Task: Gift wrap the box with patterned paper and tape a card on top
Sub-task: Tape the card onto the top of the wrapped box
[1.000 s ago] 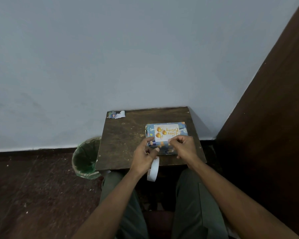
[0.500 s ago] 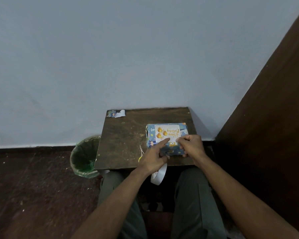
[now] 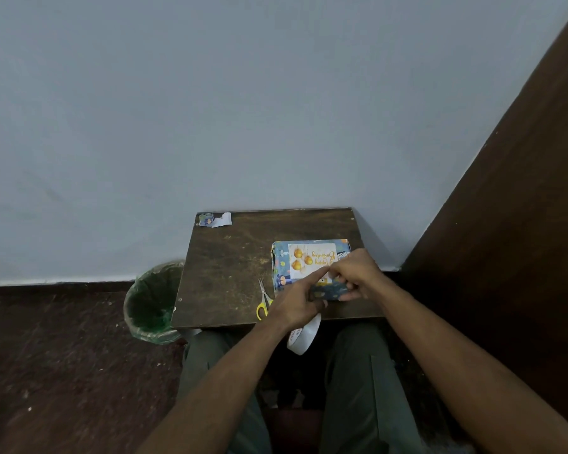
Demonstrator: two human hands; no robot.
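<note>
Box (image 3: 309, 267), already wrapped, lies on the table (image 3: 230, 273) with the card (image 3: 312, 259) on top. Left hand (image 3: 295, 303) presses its forefinger at the card's near edge while gripping the tape roll (image 3: 304, 337); right hand (image 3: 354, 273) pinches there, seemingly tape. Taping underway; next, smooth the strip down.

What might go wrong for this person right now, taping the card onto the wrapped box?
The tape roll hangs below the left hand, off the table edge, so it might tug the strip askew or drop. Only the near edge of the card is being pressed by the left forefinger and right hand, so the card could shift crooked on the box. The scissors lie beside the left wrist and could be knocked off.
</note>
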